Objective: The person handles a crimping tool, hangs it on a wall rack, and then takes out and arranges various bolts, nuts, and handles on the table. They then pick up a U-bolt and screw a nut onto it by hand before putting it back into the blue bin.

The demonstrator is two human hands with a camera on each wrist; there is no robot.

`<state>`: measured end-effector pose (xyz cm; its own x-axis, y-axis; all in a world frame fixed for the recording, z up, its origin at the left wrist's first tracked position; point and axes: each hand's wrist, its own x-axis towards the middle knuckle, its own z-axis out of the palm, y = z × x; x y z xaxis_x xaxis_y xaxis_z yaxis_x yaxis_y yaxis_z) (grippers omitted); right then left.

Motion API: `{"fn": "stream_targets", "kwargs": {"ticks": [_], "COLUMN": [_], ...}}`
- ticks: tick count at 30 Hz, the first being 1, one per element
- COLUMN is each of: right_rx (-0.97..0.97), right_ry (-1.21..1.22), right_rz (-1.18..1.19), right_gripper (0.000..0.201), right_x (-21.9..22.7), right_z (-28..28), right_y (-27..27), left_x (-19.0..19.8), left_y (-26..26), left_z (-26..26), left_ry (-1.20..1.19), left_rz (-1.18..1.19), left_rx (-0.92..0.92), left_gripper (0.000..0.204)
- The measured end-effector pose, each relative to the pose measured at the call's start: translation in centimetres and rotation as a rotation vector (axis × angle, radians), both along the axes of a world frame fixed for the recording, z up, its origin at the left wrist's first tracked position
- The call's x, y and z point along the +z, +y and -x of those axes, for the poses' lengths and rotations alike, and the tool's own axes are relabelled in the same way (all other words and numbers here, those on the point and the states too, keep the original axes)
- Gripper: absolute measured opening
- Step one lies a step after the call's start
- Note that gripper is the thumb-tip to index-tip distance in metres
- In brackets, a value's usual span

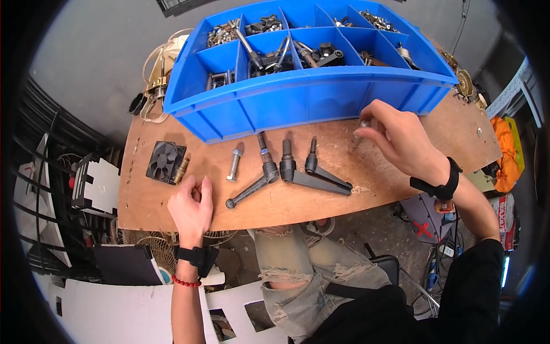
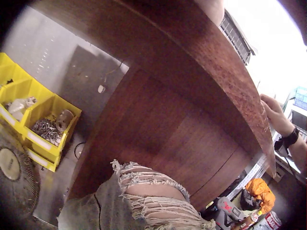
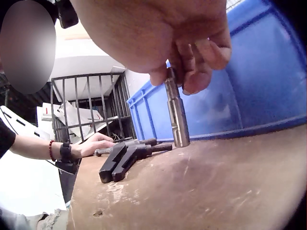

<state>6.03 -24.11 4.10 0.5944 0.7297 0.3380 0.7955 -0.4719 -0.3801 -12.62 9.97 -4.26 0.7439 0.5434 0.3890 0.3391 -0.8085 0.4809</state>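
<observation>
Metal pin [image 3: 177,115], stepped along its length, is seen upright at the centre of the right wrist view, its upper end pinched between the thumb and fingers of the right grip [image 1: 398,135]; we cannot tell whether its lower end touches the bench [image 1: 258,217]. In the head view we find the pin right of centre, in front of the blue bin [image 1: 321,94], where the fingers hide most of it. Left of centre, we observe the left grip [image 1: 192,206] resting on the bench near its front edge, fingers loosely curled and holding nothing that we can see. Just above it lies a brass-coloured fitting [image 1: 181,170], beside a black fan [image 1: 164,159]. Across the middle we note, from left to right, a bolt [image 1: 234,165] fitted with a nut, a ball-ended lever [image 1: 268,171], a long black lever [image 1: 287,165] and a shorter black lever [image 1: 312,162], the threaded ends of all three levers towards the bin. Along the top of the frame, the bin's compartments contain loose hardware, levers and a star-shaped knob [image 1: 270,22]. At the left of the left wrist view, we see yellow bins [image 2: 45,117] holding small metal parts.
</observation>
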Motion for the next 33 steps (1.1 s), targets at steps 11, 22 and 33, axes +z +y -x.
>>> {"fn": "stream_targets", "kwargs": {"ticks": [11, 22, 33], "right_rx": [0.023, 0.003, 0.021], "right_ry": [-0.006, 0.191, 0.46], "right_rz": [0.072, 0.092, 0.097], "right_gripper": [0.025, 0.028, 0.034], "right_x": [-0.9, -1.1, -2.9], "right_z": [0.0, -0.5, -2.0], "right_y": [0.3, 0.1, -0.8], "left_x": [0.0, 0.1, 0.1], "left_y": [0.0, 0.0, 0.0], "left_z": [0.0, 0.1, 0.0], "left_ry": [-0.004, 0.006, 0.008], "left_rz": [-0.005, -0.013, -0.001], "left_rx": [-0.006, 0.002, 0.0], "left_gripper": [0.034, 0.033, 0.034]}}
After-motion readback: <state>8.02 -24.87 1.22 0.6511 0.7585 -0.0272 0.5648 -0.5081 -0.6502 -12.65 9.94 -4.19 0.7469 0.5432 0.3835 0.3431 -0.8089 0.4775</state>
